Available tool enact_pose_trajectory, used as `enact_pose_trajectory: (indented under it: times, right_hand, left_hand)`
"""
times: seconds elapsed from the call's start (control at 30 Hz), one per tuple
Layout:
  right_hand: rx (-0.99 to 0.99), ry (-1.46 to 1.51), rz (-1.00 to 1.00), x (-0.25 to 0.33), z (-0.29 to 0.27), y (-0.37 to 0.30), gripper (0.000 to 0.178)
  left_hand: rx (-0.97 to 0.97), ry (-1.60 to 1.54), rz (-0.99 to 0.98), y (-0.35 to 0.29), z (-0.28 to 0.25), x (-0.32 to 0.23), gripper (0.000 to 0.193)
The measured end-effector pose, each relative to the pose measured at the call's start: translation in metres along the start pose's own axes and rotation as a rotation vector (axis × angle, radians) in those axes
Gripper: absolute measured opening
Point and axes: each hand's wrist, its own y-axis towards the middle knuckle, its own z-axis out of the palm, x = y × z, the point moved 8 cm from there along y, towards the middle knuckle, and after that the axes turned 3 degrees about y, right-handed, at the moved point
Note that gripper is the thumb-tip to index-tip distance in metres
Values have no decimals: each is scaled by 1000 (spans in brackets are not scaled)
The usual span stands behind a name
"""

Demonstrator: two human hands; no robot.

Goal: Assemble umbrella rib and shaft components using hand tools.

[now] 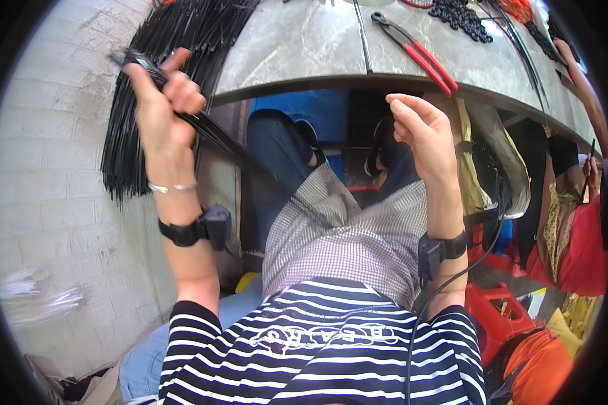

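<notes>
My left hand [165, 101], at the upper left, is closed around a bundle of long, thin black strips [226, 143]. The bundle slants from above the hand down toward my lap, and its lower end is smeared by motion. Behind this hand, a thick pile of similar black strips [199, 30] lies on the table and hangs over its left edge. In front of the table edge I hold up my right hand [422, 128], thumb and forefinger pinched together, with nothing visible between them. Red-handled cutters [422, 57] lie on the table just beyond it.
The grey tabletop [284, 50] curves across the far side. A heap of small black rings [459, 19] and more thin strips [520, 57] lie at its right. A white wall [54, 155] stands at left, a red stool [496, 307] at right. Another person's arm [588, 101] shows far right.
</notes>
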Motion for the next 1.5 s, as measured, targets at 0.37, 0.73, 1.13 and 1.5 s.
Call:
enact_pose_trajectory:
  times: [0.37,0.73,1.13,1.5]
  right_hand:
    - [141,-500,-101,10,-15,-5,23]
    - [222,-349,-774,128,127,-51,19]
    - [148,-691,-791,110,134,-17,20]
    - [-78,-1826,-635,57,14,85,48]
  left_hand:
    - [-43,-328,160,23,-6,-33,85]
    - [349,-87,102,-64,137,25,106]
    - [463,-143,172,-44,105,53,115]
    - [484,-198,275,-32,88,73,96]
